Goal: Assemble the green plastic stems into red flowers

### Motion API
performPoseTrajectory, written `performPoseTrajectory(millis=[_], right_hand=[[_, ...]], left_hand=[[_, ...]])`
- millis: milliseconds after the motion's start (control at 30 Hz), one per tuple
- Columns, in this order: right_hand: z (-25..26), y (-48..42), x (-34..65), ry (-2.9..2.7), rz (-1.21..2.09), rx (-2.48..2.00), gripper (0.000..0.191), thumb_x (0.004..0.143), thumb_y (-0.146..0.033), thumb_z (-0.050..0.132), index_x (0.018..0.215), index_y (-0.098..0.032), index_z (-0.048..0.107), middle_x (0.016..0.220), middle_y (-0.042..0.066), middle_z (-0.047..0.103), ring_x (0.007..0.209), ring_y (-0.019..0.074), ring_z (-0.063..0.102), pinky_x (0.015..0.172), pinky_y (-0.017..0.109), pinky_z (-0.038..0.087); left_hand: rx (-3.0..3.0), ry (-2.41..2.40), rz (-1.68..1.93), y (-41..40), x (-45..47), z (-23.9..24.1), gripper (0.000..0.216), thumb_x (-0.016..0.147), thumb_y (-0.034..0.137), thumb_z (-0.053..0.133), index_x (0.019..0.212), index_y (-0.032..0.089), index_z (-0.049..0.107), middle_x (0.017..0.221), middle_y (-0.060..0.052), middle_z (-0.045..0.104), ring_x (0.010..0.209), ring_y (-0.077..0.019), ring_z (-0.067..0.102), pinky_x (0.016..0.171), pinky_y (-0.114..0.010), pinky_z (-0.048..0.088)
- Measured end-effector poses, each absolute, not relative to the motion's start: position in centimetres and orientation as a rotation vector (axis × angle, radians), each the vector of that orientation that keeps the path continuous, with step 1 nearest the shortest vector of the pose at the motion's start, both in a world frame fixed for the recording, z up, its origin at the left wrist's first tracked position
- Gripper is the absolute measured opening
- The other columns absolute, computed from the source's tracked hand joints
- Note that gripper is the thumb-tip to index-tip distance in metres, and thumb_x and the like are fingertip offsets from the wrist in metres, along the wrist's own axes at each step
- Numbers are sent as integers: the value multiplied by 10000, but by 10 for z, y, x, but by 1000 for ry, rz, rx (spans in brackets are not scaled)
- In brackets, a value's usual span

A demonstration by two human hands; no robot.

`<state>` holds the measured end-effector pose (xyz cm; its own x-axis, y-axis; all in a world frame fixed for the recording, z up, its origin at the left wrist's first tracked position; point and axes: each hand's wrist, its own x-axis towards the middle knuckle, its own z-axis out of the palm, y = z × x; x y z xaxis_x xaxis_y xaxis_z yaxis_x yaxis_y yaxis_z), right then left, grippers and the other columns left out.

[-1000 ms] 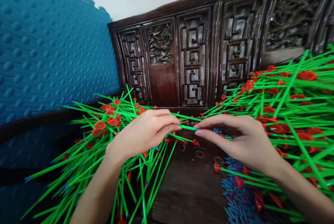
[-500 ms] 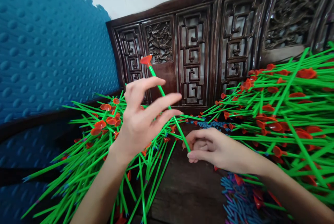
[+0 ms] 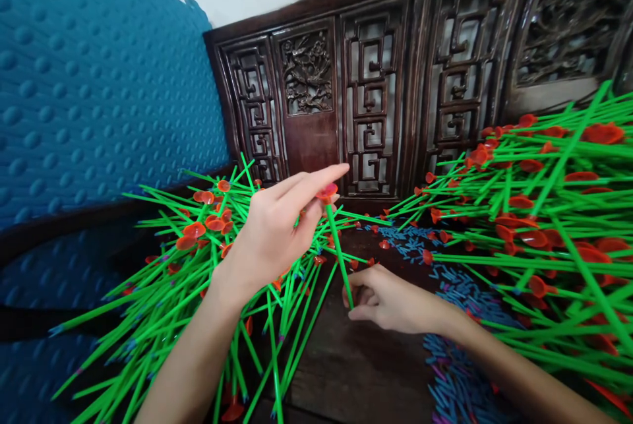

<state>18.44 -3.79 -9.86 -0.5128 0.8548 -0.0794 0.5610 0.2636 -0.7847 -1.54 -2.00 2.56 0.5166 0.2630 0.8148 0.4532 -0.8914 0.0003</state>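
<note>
A green toy arrow [image 3: 337, 242] with an orange-red suction cup stands nearly upright, slightly tilted, between my hands. My right hand [image 3: 390, 299] pinches its lower end, and the very tip is hidden by the fingers. At the top, my left hand [image 3: 270, 229] closes about the suction cup [image 3: 327, 194], its index finger stretched past it and the other fingers partly hidden. Behind and below my left wrist lies a heap of similar arrows [image 3: 158, 299], several with blue tips.
A larger pile of arrows [image 3: 558, 193] rises on the right. Small blue and purple pieces [image 3: 459, 358] lie scattered on the dark wooden surface [image 3: 356, 371]. A carved wooden backrest [image 3: 311, 140] stands behind, with a blue studded foam mat [image 3: 113, 81] at the left.
My left hand has gone from spread fingers beside the shaft to closing about the suction cup. The arrow's top has come down and right; my right hand still pinches the lower end.
</note>
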Motion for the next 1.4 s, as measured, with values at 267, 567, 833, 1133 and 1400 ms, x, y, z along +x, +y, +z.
performPoseTrajectory(millis=[267,567,833,1133,1400], right_hand=[[-106,-34,188,-2257,1031,-1360,66,748,-188,730,779,-160,679,623,-35,581,601,120,566,543,218,395],[-113,-34,190,-2287,912,-1487,123,722,-228,771,818,-177,715,781,16,635,711,160,574,620,255,412],[-107,-38,185,-2296,876,-1387,68,837,-230,676,833,-166,654,772,25,619,691,157,590,618,265,433],[-122,-36,185,-2258,928,-1417,31,828,-177,642,818,-175,613,715,4,578,656,148,582,628,276,432],[-101,-34,185,-2314,895,-1322,151,806,-310,723,808,-182,643,737,9,607,687,157,564,622,277,411]], left_hand=[[-2676,-637,-1284,-21,-16,26,201,912,82,571,1085,164,630,939,-2,747,830,-105,734,762,-178,591],[-2739,-431,-1152,-22,-15,25,293,855,36,594,1118,120,694,1007,-22,778,866,-110,742,814,-188,578],[-3003,-599,-1161,-23,-9,21,141,878,242,720,923,149,625,917,27,767,805,-62,736,742,-101,563],[-2996,-523,-1111,-20,4,14,95,903,140,662,953,169,586,937,42,746,805,-65,722,643,-123,536],[-3051,-587,-1182,-12,0,14,73,897,134,646,929,169,591,993,9,751,820,-98,735,673,-168,550]])
